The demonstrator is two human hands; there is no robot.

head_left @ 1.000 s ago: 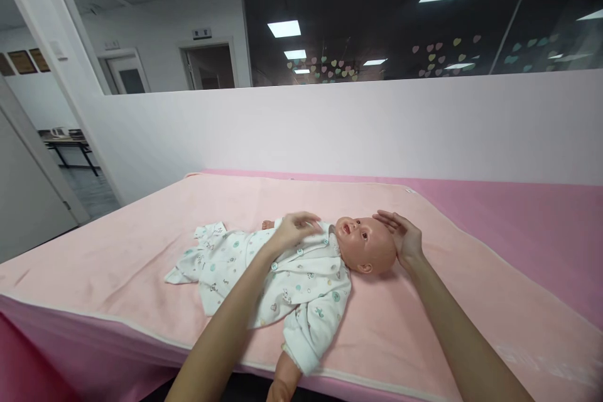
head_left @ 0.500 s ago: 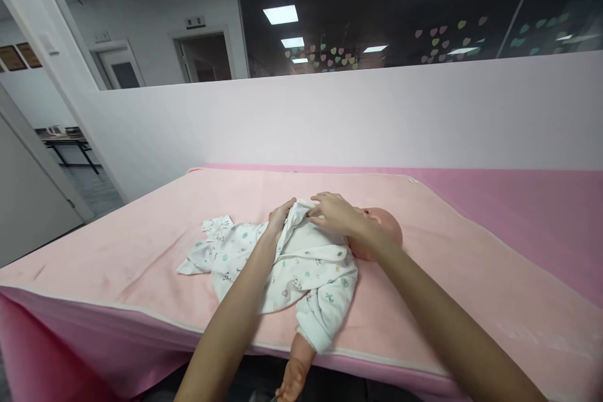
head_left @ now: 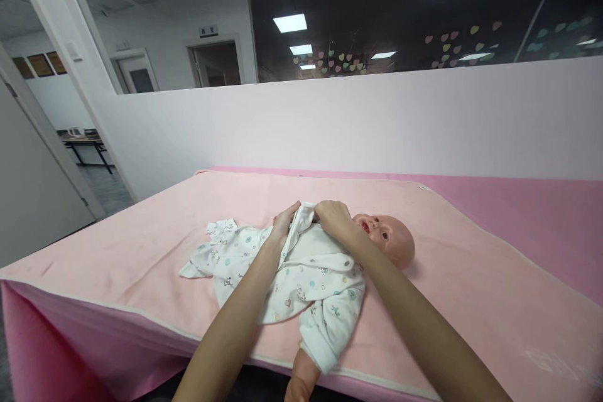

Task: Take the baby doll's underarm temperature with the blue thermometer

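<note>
A baby doll (head_left: 398, 242) lies on its back on the pink blanket, head to the right. It wears a white printed baby outfit (head_left: 325, 273), one sleeve toward me with the doll's arm (head_left: 303, 374) poking out over the near edge. My left hand (head_left: 285, 220) grips the lifted front flap of the outfit at the doll's far side. Beside it, my right hand (head_left: 333, 217) is closed with curled fingers at the same raised cloth, near the doll's chest. The far arm of the doll is hidden behind my hands.
The pink blanket (head_left: 155, 213) covers the padded table, its front edge hanging down near me. Behind it runs a white low wall (head_left: 377, 119) with dark glass above. A door (head_left: 38, 157) and a desk (head_left: 85, 141) stand off to the left.
My right hand's fingers have gone from spread to curled onto the raised cloth. The doll's face now shows more, clear of my right hand. The view has shifted slightly.
</note>
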